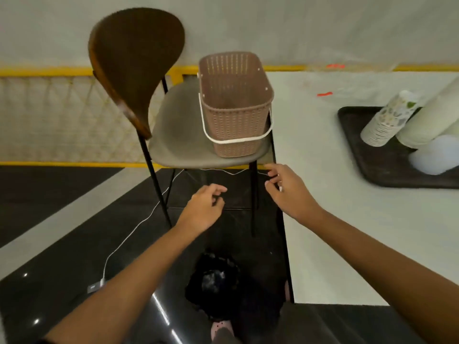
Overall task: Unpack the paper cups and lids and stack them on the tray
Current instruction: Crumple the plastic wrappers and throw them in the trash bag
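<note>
A black tray point(372, 167) lies on the white table at the right. On it stand a tilted stack of patterned paper cups point(390, 117), a tall stack of pale lids or cups point(432, 115) and a whitish rounded item point(434, 155). A brown woven basket point(236, 125) with a white handle sits on the chair seat; it looks empty. My left hand point(203, 209) hovers below the seat's front edge, fingers loosely curled, holding nothing. My right hand point(285, 189) hangs at the table's corner, fingers loosely bent, also empty.
The chair point(139, 70) with a dark wooden back stands left of the white table point(347, 244). A thin white cable point(139, 224) runs across the dark floor to a plug. A black bag point(216, 279) lies on the floor near my feet. A yellow railing runs behind.
</note>
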